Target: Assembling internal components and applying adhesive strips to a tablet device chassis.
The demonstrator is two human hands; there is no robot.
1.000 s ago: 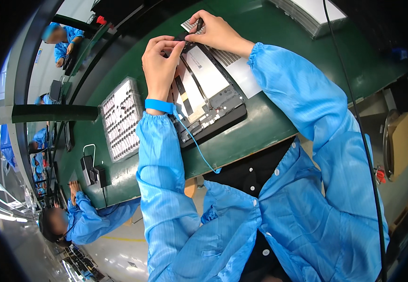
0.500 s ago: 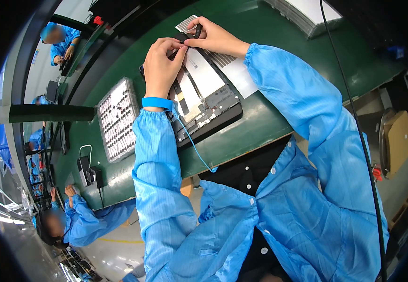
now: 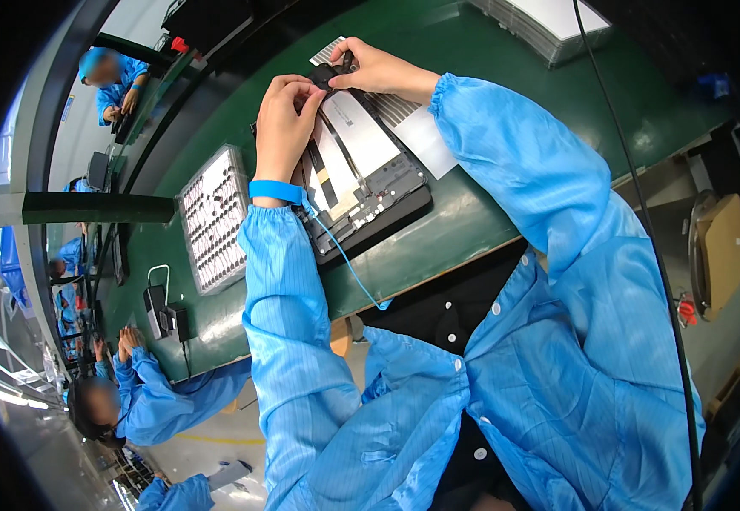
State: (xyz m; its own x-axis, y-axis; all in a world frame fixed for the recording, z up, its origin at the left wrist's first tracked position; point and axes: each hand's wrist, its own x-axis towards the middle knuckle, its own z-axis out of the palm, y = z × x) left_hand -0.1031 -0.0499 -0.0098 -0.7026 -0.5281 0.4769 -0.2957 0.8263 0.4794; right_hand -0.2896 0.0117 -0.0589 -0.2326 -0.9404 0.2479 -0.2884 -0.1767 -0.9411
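An opened tablet point(image 3: 402, 175) lies on the green table with its inside facing up. A large white battery point(image 3: 361, 128), dark ribbon cables and a strip of circuit board with small white parts are exposed. My left hand point(image 3: 286, 111), wearing a blue wrist strap point(image 3: 275, 191), bends over the tablet's far end with thumb and fingers pinched together; whatever lies between them is hidden. Close beside it, the fingers of my right hand point(image 3: 378, 70) close on a small black object point(image 3: 348, 60), its kind unclear. Another dark piece point(image 3: 322, 77) shows between the two hands.
Left of the tablet is a clear tray point(image 3: 213, 220) with rows of small black wired parts. Black adapters point(image 3: 166, 317) sit nearer the left edge. A striped sheet point(image 3: 425, 140) lies partly under the tablet. Stacked panels point(image 3: 549, 34) stand far right. A black cable point(image 3: 621, 145) hangs at right. Co-workers sit left.
Both hands have shifted slightly left in the picture, and more of the dark piece between them shows. The tablet appears slightly left too. Another blue sleeve has come into view at lower left.
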